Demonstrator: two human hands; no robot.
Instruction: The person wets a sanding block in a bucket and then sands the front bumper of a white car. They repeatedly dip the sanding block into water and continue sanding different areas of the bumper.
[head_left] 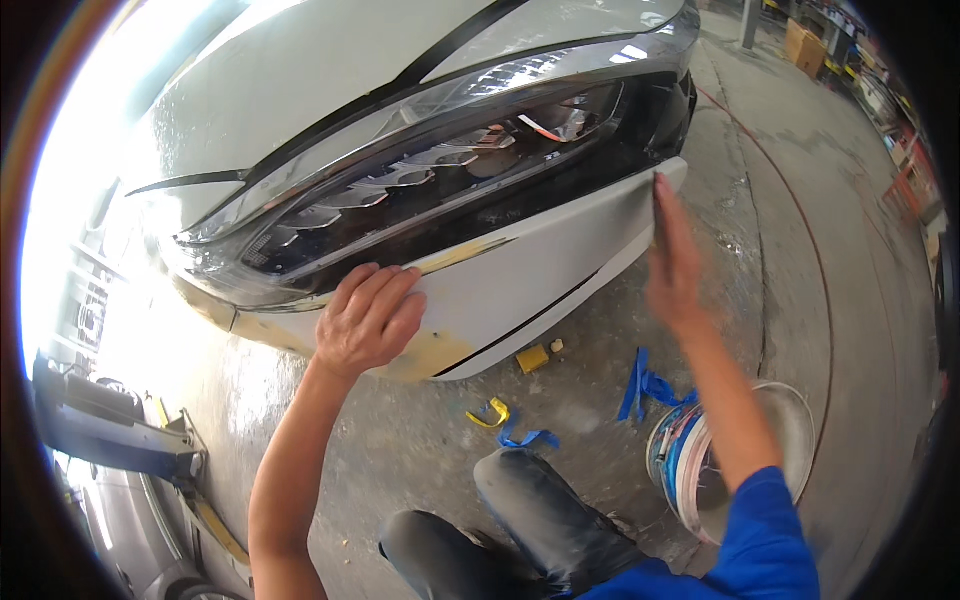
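A car's front bumper point(560, 270), light grey with yellowish filler patches, spans the middle of the view beneath a dark headlight point(450, 180). On its upper edge, just below the lamp, lies my left hand point(370, 318), its fingers bent and close together over the edge; the thumb is hidden. My right hand point(677, 265) is smeared by motion at the bumper's right end, fingertips up against that edge. A dark strip shows along the palm side there, and I cannot make out whether it is a held thing or shadow.
By my right forearm stands an open bucket point(690, 480). Blue tape scraps point(645, 385), a yellow block point(532, 358) and a curved yellow strip point(488, 412) litter the floor. A red hose point(815, 250) runs along the right; a lift arm point(120, 435) is at left.
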